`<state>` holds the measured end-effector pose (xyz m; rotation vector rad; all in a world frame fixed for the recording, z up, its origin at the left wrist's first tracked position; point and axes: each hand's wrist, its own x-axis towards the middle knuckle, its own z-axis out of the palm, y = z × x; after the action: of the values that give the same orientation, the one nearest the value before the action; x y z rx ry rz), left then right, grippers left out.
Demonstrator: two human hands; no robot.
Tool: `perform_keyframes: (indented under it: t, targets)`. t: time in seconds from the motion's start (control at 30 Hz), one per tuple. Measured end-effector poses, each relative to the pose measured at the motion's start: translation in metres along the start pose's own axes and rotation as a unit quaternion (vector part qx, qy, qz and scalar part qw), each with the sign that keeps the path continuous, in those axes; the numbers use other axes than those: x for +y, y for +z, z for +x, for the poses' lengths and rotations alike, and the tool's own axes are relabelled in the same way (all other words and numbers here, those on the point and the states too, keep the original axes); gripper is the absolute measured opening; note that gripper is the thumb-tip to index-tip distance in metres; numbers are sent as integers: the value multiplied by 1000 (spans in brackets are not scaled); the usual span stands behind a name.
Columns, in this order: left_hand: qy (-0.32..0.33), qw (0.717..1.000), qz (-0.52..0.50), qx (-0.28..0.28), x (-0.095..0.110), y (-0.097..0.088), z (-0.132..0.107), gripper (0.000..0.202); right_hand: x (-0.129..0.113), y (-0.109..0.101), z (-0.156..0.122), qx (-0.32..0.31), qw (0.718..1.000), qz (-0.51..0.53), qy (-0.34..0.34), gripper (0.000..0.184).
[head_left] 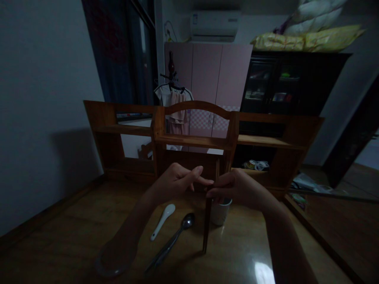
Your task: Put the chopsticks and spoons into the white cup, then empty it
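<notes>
- Dark chopsticks [207,225] are held upright in the closed fingers of the right hand [237,187]. Their tips are set on the desk top [74,236], near the front centre.
- The left hand [174,181] is kept loosely open, with nothing seen in it. Its forefinger is stretched out to meet the right hand's fingertips, above the top of the sticks.
- A white cup [220,215] is seen just behind the chopsticks, partly hidden under the right hand.
- A white ceramic spoon [162,221] is laid left of the sticks, and a metal spoon [174,240] lies beside it, slanted, bowl away. Both lie apart from the hands.
- The surface is glossy brown wood, with a pale glare noted at the near right.
- A wooden shelf unit [195,140] is stood along the desk's far edge.
- The room is dim. Beyond the shelf, pink wardrobe doors [207,75], an air conditioner [214,24], a dark glazed cabinet [284,83] topped with bundled bedding [308,37], and hung clothes [177,102] are made out.
</notes>
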<state>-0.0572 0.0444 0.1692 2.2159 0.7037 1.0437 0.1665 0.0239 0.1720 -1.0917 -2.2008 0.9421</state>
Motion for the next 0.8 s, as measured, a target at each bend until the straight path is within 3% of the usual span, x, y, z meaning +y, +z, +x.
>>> perform_keyframes:
  t: [0.37,0.8]
  targets:
    - [6,1000,6,0,2,-1,0,42,-4,3,-2,12,997,-63,-44,29]
    - [-8,1000,10,-3,0,0,-1,43,-5,2,-4,14,997,-64,-40,29]
